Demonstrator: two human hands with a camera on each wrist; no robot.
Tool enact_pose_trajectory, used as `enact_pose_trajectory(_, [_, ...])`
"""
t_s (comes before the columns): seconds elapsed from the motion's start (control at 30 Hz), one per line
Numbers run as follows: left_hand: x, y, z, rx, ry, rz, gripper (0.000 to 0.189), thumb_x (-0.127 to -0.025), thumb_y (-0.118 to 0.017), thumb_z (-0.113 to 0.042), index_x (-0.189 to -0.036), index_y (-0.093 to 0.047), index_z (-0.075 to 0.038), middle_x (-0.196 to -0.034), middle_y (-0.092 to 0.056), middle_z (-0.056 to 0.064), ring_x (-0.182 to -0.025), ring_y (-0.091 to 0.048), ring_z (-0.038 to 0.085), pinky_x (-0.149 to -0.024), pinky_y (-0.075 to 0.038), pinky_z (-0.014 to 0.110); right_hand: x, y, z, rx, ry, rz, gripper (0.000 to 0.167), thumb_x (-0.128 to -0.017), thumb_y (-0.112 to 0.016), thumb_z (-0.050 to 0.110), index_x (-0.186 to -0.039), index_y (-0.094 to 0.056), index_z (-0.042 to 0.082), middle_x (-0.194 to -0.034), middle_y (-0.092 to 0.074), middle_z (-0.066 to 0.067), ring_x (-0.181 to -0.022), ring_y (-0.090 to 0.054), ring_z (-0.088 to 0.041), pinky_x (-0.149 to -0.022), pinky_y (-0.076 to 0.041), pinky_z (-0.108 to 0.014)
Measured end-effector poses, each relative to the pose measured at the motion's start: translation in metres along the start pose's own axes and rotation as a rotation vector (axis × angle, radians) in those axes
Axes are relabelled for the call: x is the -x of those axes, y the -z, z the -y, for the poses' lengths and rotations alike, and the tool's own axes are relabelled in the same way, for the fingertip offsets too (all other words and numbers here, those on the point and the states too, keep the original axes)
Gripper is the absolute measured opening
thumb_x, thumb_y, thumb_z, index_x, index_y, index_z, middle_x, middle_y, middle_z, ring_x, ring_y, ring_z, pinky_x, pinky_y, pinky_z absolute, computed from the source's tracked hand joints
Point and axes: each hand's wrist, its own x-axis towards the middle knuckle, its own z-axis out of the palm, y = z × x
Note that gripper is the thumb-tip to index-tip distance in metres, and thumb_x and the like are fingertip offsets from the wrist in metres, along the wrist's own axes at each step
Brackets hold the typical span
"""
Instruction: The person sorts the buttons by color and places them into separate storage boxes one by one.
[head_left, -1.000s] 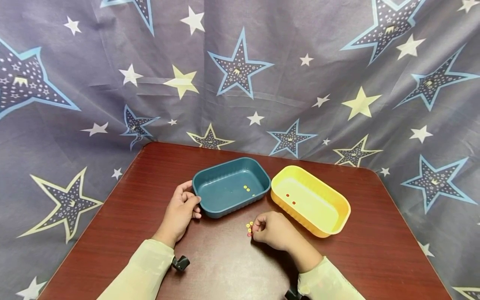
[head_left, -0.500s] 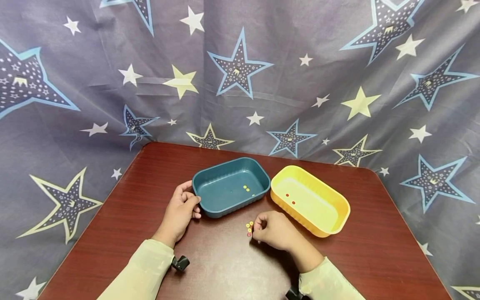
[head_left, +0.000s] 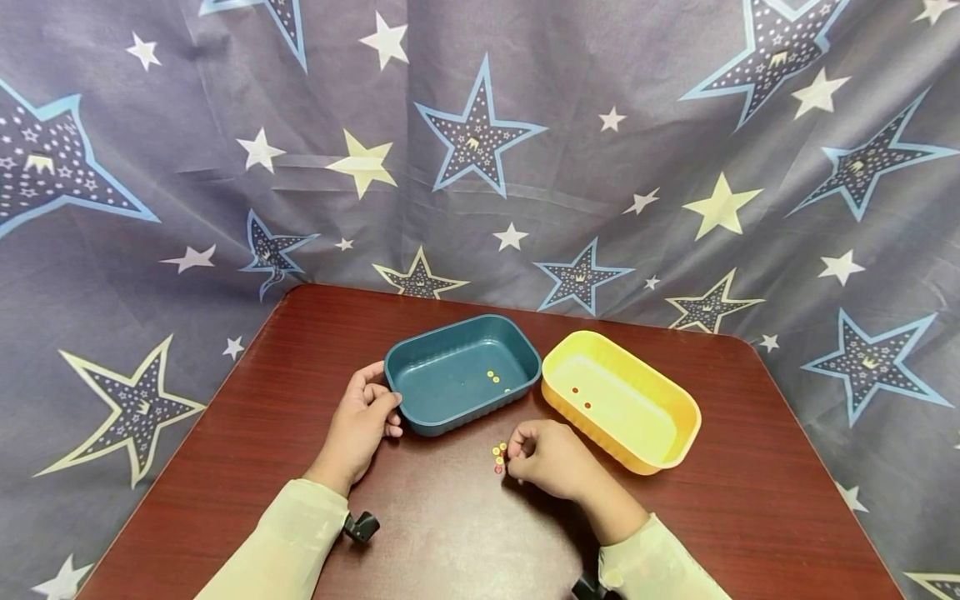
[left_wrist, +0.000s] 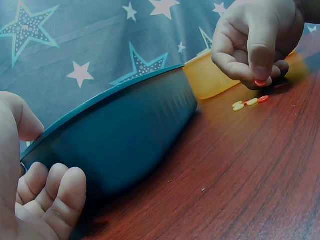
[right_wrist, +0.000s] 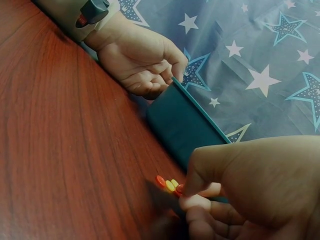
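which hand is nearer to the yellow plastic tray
Right. The right hand is close in front of the yellow plastic tray; the left hand grips the left end of the teal plastic tray, which lies between that hand and the yellow one.

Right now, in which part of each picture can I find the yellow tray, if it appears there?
Head: the yellow tray is right of centre, beside the teal tray.
Left wrist: its wall shows at upper right, partly behind the right hand.
Right wrist: not in it.
Shared landmark: the teal tray, seen in all three views.
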Motion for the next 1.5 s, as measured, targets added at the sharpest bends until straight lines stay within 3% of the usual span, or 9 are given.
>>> enact_pose_trajectory(0.17, [0.0,0.0,0.0,-0.001,-0.001,0.001,0.061,-0.107,-0.063,-0.002,-0.163,-0.042,-0.013,-0.095,-0.056,0.002,-0.072,-0.061,0.015,-0.06,-0.062,0.025,0.001,0.0,0.0,-0.034,0.007,0.015,0.012,-0.087,-0.075,0.005,-0.086,-0.078,0.017,-0.069,-0.071,0.009,-0.061,-0.063,-0.004,-0.056,-0.048,-0.02])
enact_pose_trajectory(0.6, [0.001,-0.001,-0.002,0.0,0.007,0.003,0.061,-0.107,-0.062,-0.001,-0.164,-0.041,-0.012,-0.094,-0.056,0.002,-0.071,-0.061,0.015,-0.059,-0.062,0.025,0.003,0.005,0.002,-0.038,0.019,0.047,0.011,-0.093,-0.077,0.008,-0.087,-0.08,0.015,-0.07,-0.071,0.009,-0.061,-0.06,-0.003,-0.058,-0.046,-0.019])
enact_pose_trajectory(1.23, [0.002,-0.001,-0.002,-0.009,0.003,0.002,0.061,-0.107,-0.063,-0.001,-0.164,-0.042,-0.012,-0.094,-0.057,0.002,-0.071,-0.061,0.015,-0.06,-0.062,0.025,0.002,0.012,0.007,-0.024,-0.008,0.004,0.011,-0.094,-0.08,0.011,-0.086,-0.08,0.018,-0.074,-0.072,0.011,-0.062,-0.061,-0.006,-0.057,-0.052,-0.022])
enact_pose_trajectory(1.5, [0.0,0.001,-0.002,-0.008,0.006,0.003,0.062,-0.107,-0.064,-0.003,-0.164,-0.042,-0.013,-0.095,-0.057,0.003,-0.071,-0.062,0.016,-0.06,-0.063,0.026,0.003,0.023,0.015,-0.047,-0.028,-0.003,0.008,-0.093,-0.078,0.009,-0.088,-0.082,0.014,-0.076,-0.072,0.008,-0.061,-0.06,-0.008,-0.057,-0.052,-0.023])
